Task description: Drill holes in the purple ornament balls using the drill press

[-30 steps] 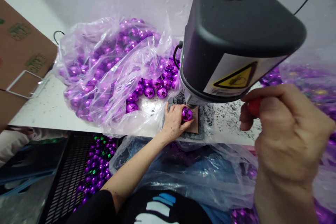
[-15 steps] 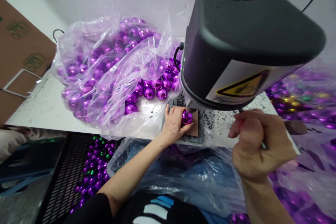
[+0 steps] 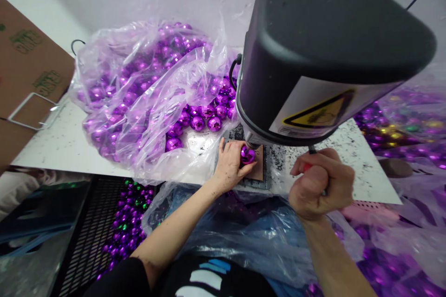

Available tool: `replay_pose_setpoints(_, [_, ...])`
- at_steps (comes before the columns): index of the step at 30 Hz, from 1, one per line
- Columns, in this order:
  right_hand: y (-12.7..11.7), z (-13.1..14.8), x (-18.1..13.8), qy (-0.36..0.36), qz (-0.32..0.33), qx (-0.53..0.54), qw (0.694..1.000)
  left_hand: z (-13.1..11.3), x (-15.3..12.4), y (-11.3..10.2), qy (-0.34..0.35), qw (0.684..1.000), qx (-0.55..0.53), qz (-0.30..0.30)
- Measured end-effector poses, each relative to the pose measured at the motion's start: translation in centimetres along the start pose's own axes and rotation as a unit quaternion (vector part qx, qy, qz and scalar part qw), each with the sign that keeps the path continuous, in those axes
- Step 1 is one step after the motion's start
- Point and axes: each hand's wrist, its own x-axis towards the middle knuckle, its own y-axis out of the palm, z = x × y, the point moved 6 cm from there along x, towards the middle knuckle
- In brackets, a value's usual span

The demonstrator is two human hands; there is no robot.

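My left hand (image 3: 230, 163) is closed round a shiny purple faceted ball (image 3: 247, 154). It holds the ball on a brown board (image 3: 257, 170) beneath the chuck (image 3: 251, 141) of a black drill press (image 3: 313, 55). The chuck's tip meets the top of the ball, and whether a bit is inside it cannot be seen. My right hand (image 3: 322, 183) is wrapped round the press's feed lever (image 3: 312, 149), whose red part shows between the fingers. Dark shavings lie on the white table (image 3: 369, 167) around the base.
A clear plastic bag (image 3: 146, 88) of purple balls spreads over the table's left. A cardboard box (image 3: 31, 60) stands at far left. Below is a black crate (image 3: 87, 222) with purple and green balls. More bagged balls (image 3: 400, 134) lie at right. Another person's sleeve (image 3: 21, 185) shows lower left.
My right hand has moved left and closer to the press, with the lever still in its grip. My left hand and the ball have stayed in place.
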Motion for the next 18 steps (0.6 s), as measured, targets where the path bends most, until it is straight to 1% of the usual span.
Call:
replay_pose_setpoints(3, [0.3,-0.5,-0.8,-0.007,0.012,0.003,1.000,0.1,-0.2,0.0,0.004,1.000,-0.004,-0.015])
replay_pose_setpoints(5, [0.1,-0.2,-0.4,-0.003,-0.001,0.011,1.000,0.1,-0.2,0.0,0.008,1.000,-0.005,-0.021])
replay_pose_setpoints(7, [-0.4,0.8,1.1,0.010,-0.024,0.015,1.000,0.0,-0.3,0.1,0.011,1.000,-0.005,-0.020])
replay_pose_setpoints(9, [-0.8,1.8,3.6,0.049,-0.031,-0.001,0.998,0.0,-0.2,0.1,0.016,1.000,-0.004,-0.015])
replay_pose_setpoints(10, [-0.8,2.1,5.0,0.085,-0.019,-0.022,0.996,-0.1,-0.1,0.1,0.018,1.000,-0.003,-0.012])
replay_pose_setpoints(11, [-0.7,2.0,6.3,0.141,0.005,-0.055,0.988,-0.1,-0.1,0.1,0.020,1.000,-0.001,-0.010])
replay_pose_setpoints(12, [-0.5,2.1,7.5,0.170,0.026,-0.066,0.983,-0.1,0.0,0.2,0.020,1.000,0.000,-0.009])
replay_pose_setpoints(15, [-0.2,2.3,10.2,0.186,0.015,-0.033,0.982,0.0,-0.1,0.3,0.021,1.000,-0.005,-0.003])
replay_pose_setpoints(18, [0.2,1.8,10.7,0.194,0.020,-0.017,0.981,0.0,-0.6,0.0,0.026,0.999,-0.033,-0.003])
